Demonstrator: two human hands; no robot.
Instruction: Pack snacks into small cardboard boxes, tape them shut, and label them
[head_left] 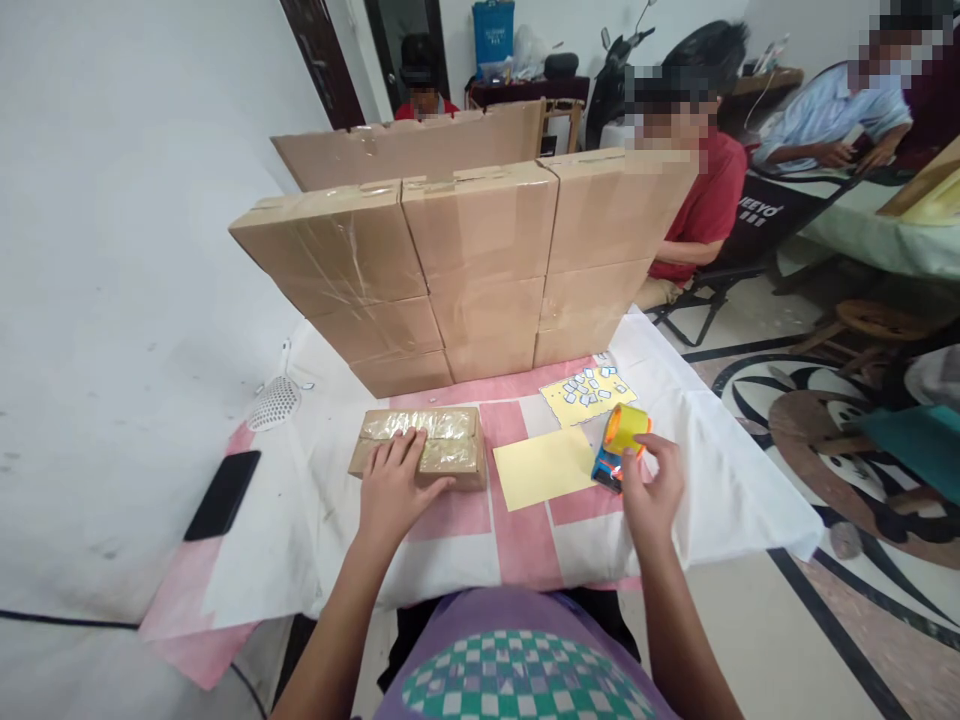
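Note:
My left hand [396, 482] lies flat on top of a small cardboard box [457, 455], its fingers spread over the shiny clear tape on the lid. At the right, my right hand [654, 485] has its thumb and fingers curled at the side of a tape dispenser [609, 465], which is blue and orange with a yellow roll of tape. The dispenser is tilted, close to the tabletop. Between the hands is a blank pale yellow sheet [544, 470]. Beyond it lies a yellow sheet with several small white pieces [589, 395].
A wall of stacked cardboard boxes [484, 240] stands across the back of the table. A black phone [223, 495] and a white perforated ladle [275, 402] lie at the left. A person in a red shirt [709, 205] sits beyond at right; others sit farther back.

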